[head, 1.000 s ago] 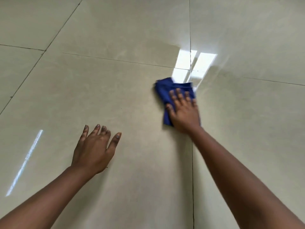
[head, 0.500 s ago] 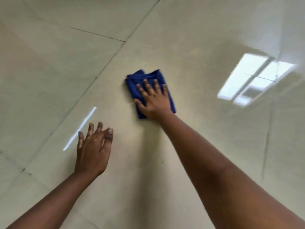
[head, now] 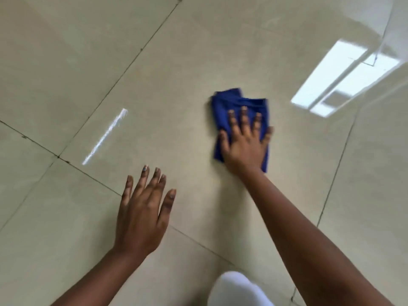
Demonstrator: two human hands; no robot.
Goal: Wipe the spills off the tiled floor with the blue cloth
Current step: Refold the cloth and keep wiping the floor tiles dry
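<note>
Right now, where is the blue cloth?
In the head view the blue cloth lies flat on the tiled floor, right of centre, pinned under the right hand, left of the bright window reflection.

Glossy beige tiled floor [head: 187, 69], large square tiles, thin dark grout lines [head: 123, 71] running diagonally. Bright window reflection [head: 344, 78] up and right of right fingertips. Thin streak of reflected light [head: 104, 136] up and left of left fingertips. Slight motion blur throughout.
</note>
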